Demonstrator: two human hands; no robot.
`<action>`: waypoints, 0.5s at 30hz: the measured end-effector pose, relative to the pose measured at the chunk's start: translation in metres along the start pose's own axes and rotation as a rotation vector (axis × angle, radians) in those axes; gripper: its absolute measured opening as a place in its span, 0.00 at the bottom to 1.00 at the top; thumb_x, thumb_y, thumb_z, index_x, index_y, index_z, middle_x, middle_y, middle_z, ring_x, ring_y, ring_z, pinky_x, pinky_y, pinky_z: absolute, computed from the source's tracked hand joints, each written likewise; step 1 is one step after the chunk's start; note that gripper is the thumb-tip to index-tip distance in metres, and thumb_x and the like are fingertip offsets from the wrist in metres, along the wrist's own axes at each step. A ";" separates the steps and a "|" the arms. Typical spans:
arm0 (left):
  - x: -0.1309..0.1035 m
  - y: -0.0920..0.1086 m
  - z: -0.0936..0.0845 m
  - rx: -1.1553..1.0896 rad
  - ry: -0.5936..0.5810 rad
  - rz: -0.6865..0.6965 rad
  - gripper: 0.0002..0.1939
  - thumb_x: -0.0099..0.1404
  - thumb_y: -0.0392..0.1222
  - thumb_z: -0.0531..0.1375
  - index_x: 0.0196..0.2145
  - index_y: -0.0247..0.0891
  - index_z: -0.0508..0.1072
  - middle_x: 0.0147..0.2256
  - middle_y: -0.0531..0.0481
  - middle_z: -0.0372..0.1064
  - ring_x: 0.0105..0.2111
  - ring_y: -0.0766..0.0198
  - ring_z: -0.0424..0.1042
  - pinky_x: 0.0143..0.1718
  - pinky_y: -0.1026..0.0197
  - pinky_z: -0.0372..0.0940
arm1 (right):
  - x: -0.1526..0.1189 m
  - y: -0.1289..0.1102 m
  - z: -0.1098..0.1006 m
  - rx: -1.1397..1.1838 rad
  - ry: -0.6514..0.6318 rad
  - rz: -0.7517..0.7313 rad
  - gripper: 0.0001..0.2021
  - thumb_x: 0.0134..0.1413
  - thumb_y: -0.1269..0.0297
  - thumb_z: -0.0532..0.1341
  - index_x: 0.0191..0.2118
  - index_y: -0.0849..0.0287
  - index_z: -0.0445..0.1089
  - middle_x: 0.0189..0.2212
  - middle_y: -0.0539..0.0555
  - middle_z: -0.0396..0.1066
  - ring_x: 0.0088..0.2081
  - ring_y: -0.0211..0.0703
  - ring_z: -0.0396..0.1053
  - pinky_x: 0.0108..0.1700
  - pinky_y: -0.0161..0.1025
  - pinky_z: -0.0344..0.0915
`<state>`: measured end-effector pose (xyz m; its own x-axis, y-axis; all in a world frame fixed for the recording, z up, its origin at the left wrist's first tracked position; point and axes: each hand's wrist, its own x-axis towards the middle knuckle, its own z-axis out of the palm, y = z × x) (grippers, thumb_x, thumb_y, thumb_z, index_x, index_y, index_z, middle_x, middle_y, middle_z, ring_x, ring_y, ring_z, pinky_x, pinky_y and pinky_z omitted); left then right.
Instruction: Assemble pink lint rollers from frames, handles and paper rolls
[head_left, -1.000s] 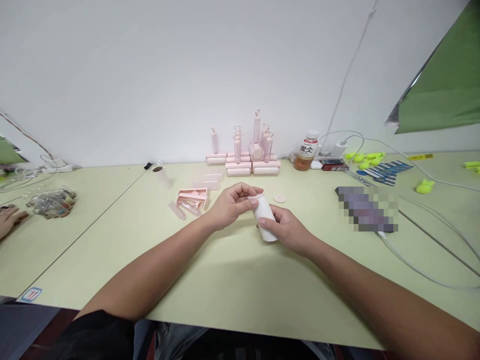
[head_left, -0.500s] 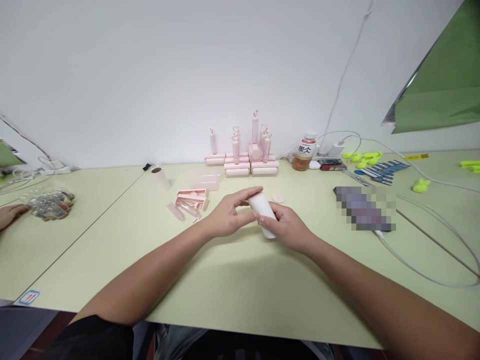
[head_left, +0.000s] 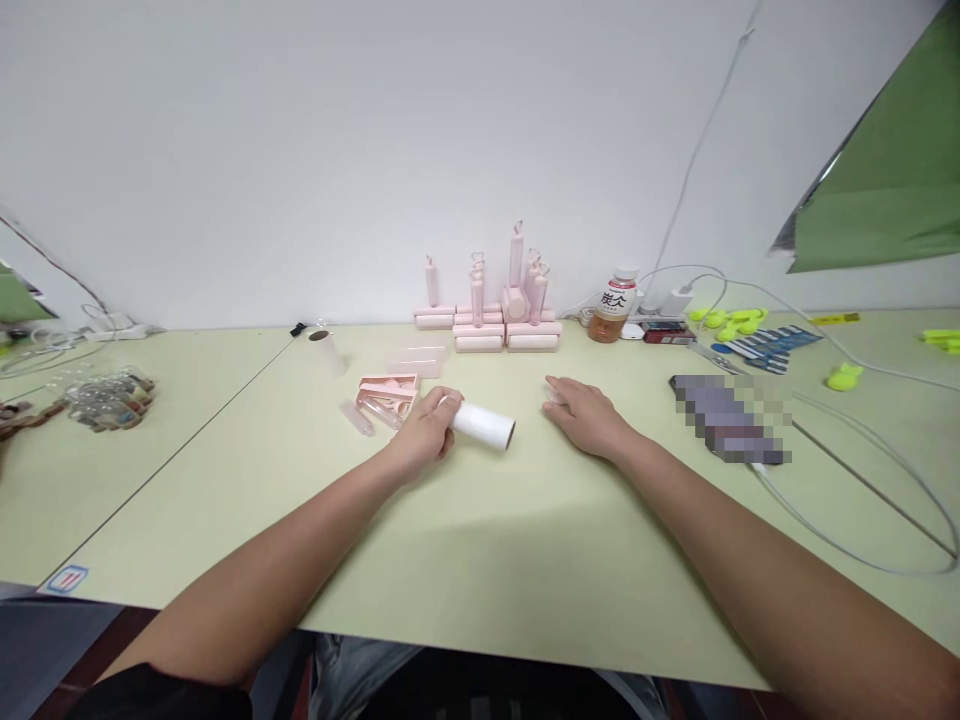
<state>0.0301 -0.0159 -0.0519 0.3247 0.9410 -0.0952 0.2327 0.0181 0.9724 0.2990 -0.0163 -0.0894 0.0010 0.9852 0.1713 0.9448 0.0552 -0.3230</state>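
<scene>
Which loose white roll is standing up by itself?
The white roll towards the back left, near the small black object. Its open end faces up, while the other roll is held sideways in the left hand.

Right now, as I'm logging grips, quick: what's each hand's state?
Left hand: closed, holding one end of the white roll.
Right hand: at the pink disc; whether gripping cannot be told.
</scene>
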 end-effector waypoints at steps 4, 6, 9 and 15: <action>0.002 -0.001 -0.001 -0.230 0.068 -0.037 0.16 0.67 0.57 0.52 0.38 0.41 0.64 0.14 0.60 0.53 0.13 0.70 0.52 0.13 0.69 0.46 | -0.002 -0.003 0.001 -0.043 -0.043 -0.047 0.18 0.62 0.64 0.52 0.53 0.58 0.71 0.53 0.65 0.70 0.54 0.64 0.65 0.53 0.59 0.60; 0.001 -0.002 0.000 -0.308 0.077 -0.039 0.16 0.67 0.57 0.53 0.38 0.41 0.64 0.16 0.60 0.55 0.14 0.70 0.54 0.13 0.70 0.46 | -0.006 -0.008 -0.001 -0.038 -0.046 -0.079 0.17 0.62 0.65 0.51 0.52 0.60 0.71 0.50 0.66 0.72 0.52 0.60 0.67 0.51 0.55 0.62; 0.001 -0.005 0.005 -0.354 0.104 -0.058 0.14 0.68 0.55 0.53 0.38 0.41 0.64 0.17 0.59 0.56 0.14 0.70 0.56 0.12 0.70 0.48 | -0.013 -0.018 -0.003 0.174 0.008 -0.109 0.18 0.64 0.62 0.51 0.54 0.59 0.68 0.48 0.62 0.73 0.48 0.53 0.70 0.49 0.48 0.65; 0.000 -0.013 0.021 -0.382 0.120 -0.080 0.13 0.70 0.54 0.50 0.38 0.41 0.61 0.15 0.60 0.57 0.12 0.70 0.56 0.14 0.69 0.52 | -0.038 -0.044 -0.003 0.681 0.168 -0.249 0.17 0.62 0.56 0.57 0.54 0.54 0.66 0.46 0.57 0.72 0.42 0.46 0.71 0.44 0.44 0.69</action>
<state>0.0466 -0.0231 -0.0694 0.2044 0.9641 -0.1697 -0.1116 0.1952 0.9744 0.2584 -0.0570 -0.0788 -0.0850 0.8956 0.4367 0.5114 0.4154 -0.7523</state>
